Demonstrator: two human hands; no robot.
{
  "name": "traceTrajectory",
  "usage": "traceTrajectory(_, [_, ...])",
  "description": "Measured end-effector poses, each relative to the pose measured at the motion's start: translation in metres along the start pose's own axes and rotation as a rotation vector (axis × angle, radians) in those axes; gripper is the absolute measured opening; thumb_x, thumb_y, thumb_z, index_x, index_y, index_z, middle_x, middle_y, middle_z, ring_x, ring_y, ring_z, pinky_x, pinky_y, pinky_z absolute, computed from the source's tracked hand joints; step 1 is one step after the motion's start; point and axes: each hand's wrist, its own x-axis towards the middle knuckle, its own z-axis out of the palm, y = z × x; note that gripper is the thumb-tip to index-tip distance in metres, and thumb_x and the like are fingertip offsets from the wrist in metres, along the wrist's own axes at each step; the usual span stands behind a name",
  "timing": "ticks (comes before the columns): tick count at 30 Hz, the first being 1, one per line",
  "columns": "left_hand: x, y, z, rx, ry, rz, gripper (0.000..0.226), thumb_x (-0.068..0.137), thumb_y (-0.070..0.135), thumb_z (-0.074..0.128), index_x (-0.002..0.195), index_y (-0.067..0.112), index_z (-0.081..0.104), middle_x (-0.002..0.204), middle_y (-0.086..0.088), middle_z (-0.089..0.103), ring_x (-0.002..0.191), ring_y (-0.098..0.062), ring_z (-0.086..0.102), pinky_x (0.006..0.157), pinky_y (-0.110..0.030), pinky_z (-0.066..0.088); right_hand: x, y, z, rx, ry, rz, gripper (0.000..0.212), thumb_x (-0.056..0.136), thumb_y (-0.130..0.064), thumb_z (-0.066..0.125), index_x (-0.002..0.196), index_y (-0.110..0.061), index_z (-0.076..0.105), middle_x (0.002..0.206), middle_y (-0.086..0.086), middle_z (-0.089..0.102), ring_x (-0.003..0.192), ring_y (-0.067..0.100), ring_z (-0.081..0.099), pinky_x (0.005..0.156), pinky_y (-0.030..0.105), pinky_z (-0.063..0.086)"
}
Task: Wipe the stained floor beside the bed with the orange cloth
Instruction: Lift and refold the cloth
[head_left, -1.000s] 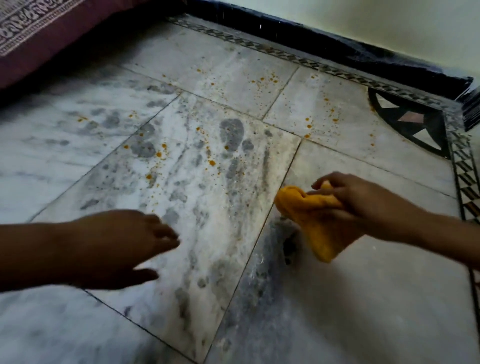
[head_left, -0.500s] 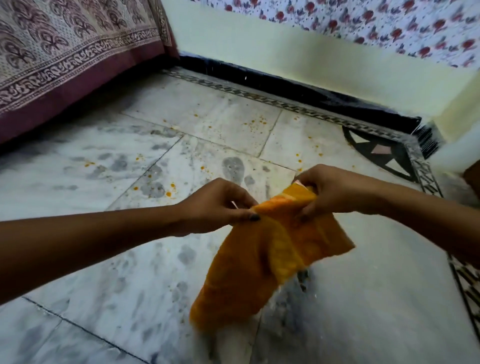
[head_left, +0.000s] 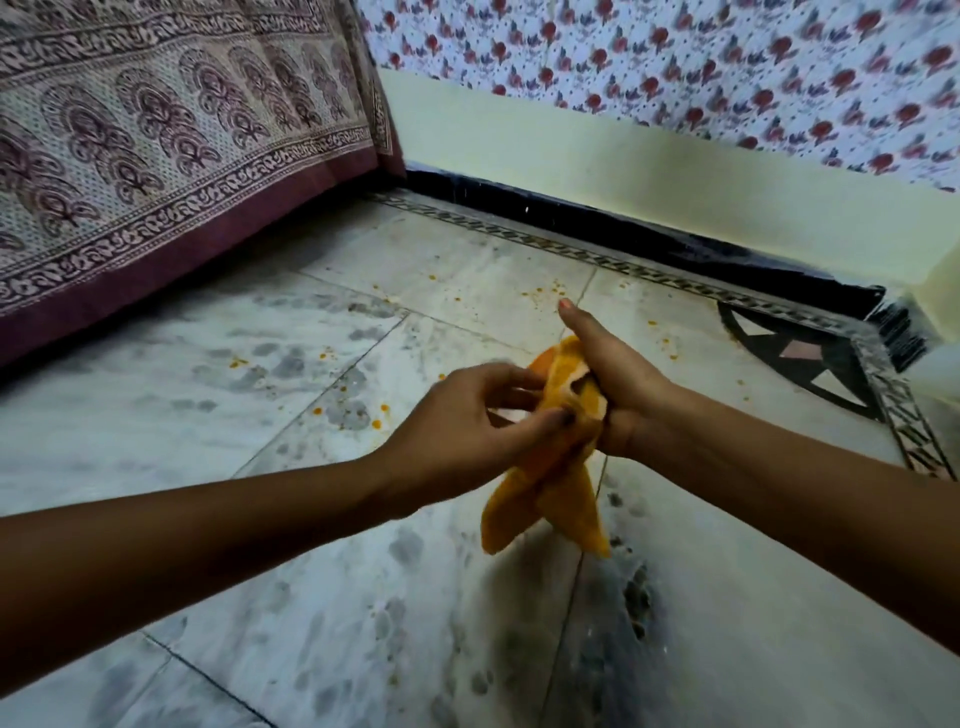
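Observation:
The orange cloth is bunched between both hands, lifted off the floor, its lower folds hanging down. My right hand grips its upper part with the thumb pointing up. My left hand pinches the cloth from the left with thumb and fingers. The white marble floor below carries grey smudges and small orange spots, with more orange specks nearer the wall.
The bed with a patterned maroon-bordered sheet hangs down at the left. A black skirting and a floral wall run along the back. A dark inlaid tile corner lies at the right.
My left hand rose from the floor and took hold of the cloth. The cloth was spread, then gathered into a tighter bunch between both hands. The view tilted up toward the wall.

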Motion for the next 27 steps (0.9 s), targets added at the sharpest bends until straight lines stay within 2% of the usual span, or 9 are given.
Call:
traceTrajectory(2, [-0.004, 0.006, 0.006, 0.005, -0.062, 0.008, 0.034, 0.076, 0.048, 0.068, 0.103, 0.029, 0.064, 0.101, 0.008, 0.070, 0.091, -0.004, 0.065, 0.078, -0.028, 0.056, -0.003, 0.003, -0.002, -0.010, 0.060, -0.090, 0.071, 0.076, -0.052, 0.067, 0.125, -0.003, 0.050, 0.106, 0.017, 0.064, 0.091, 0.033, 0.063, 0.078, 0.040, 0.052])
traceTrajectory(5, [0.005, 0.008, 0.007, -0.297, 0.044, -0.140, 0.013, 0.092, 0.018, 0.053, 0.092, 0.014, 0.065, 0.087, -0.007, 0.071, 0.073, -0.013, 0.069, 0.070, -0.027, 0.058, -0.019, 0.008, 0.000, -0.093, -0.101, -0.192, 0.037, 0.076, -0.039, 0.069, 0.093, -0.007, 0.062, 0.088, 0.010, 0.068, 0.077, 0.022, 0.067, 0.070, 0.031, 0.056])
traceTrajectory(10, [0.021, 0.008, -0.019, -0.676, -0.008, -0.275, 0.024, 0.096, 0.011, 0.041, 0.108, 0.003, 0.061, 0.093, -0.016, 0.070, 0.078, -0.020, 0.070, 0.068, -0.029, 0.059, -0.016, 0.015, -0.022, -0.421, -0.244, -0.481, 0.057, 0.062, -0.003, 0.076, 0.114, -0.017, 0.058, 0.109, 0.006, 0.065, 0.097, 0.019, 0.066, 0.077, 0.027, 0.056])
traceTrajectory(12, [0.025, 0.009, -0.026, -0.562, -0.030, -0.207, 0.023, 0.096, 0.010, 0.042, 0.105, 0.003, 0.062, 0.093, -0.013, 0.071, 0.083, -0.018, 0.070, 0.065, -0.026, 0.057, -0.017, 0.006, -0.031, -0.355, -0.218, -0.480, 0.053, 0.058, -0.003, 0.074, 0.108, -0.013, 0.061, 0.102, 0.007, 0.069, 0.093, 0.021, 0.067, 0.075, 0.029, 0.058])
traceTrajectory(16, [0.037, -0.005, -0.064, -0.171, 0.168, -0.067, 0.022, 0.095, -0.001, 0.041, 0.105, 0.000, 0.061, 0.083, -0.008, 0.065, 0.066, -0.007, 0.066, 0.060, -0.022, 0.055, -0.021, -0.024, -0.053, -0.253, -0.171, -0.477, 0.051, 0.061, -0.005, 0.068, 0.111, -0.002, 0.061, 0.105, 0.013, 0.066, 0.101, 0.028, 0.063, 0.070, 0.028, 0.058])
traceTrajectory(19, [0.040, -0.018, -0.094, 0.298, 0.115, 0.095, 0.040, 0.089, -0.010, 0.042, 0.084, 0.020, 0.067, 0.082, -0.007, 0.068, 0.076, -0.024, 0.064, 0.079, -0.047, 0.051, -0.043, -0.030, -0.055, -0.686, -0.462, -0.565, 0.030, 0.075, 0.013, 0.060, 0.092, -0.010, 0.068, 0.086, 0.004, 0.072, 0.084, 0.014, 0.067, 0.065, 0.019, 0.055])
traceTrajectory(21, [0.041, -0.014, -0.091, 0.489, -0.006, 0.292, 0.032, 0.088, -0.002, 0.047, 0.079, 0.021, 0.067, 0.083, 0.003, 0.069, 0.082, -0.015, 0.063, 0.080, -0.040, 0.050, -0.051, -0.029, -0.047, -0.951, -0.614, -0.638, 0.025, 0.077, 0.007, 0.061, 0.084, -0.015, 0.071, 0.094, 0.002, 0.073, 0.091, 0.010, 0.067, 0.073, 0.019, 0.054])
traceTrajectory(24, [0.045, 0.002, -0.069, 0.743, -0.127, 0.600, 0.023, 0.088, 0.029, 0.047, 0.084, 0.022, 0.068, 0.109, -0.003, 0.061, 0.099, -0.015, 0.052, 0.081, -0.026, 0.041, -0.034, -0.037, -0.037, -0.840, -0.458, -0.709, 0.038, 0.078, 0.015, 0.057, 0.072, -0.020, 0.071, 0.117, -0.010, 0.061, 0.111, 0.003, 0.055, 0.077, 0.016, 0.051])
traceTrajectory(27, [0.046, 0.013, -0.051, 0.665, 0.006, 0.768, 0.020, 0.088, 0.031, 0.048, 0.078, 0.030, 0.066, 0.113, -0.002, 0.053, 0.103, -0.013, 0.042, 0.085, -0.032, 0.035, -0.021, -0.039, -0.031, -0.569, -0.565, -0.531, 0.032, 0.073, 0.007, 0.057, 0.062, -0.019, 0.072, 0.091, -0.004, 0.070, 0.090, 0.007, 0.065, 0.068, 0.018, 0.053])
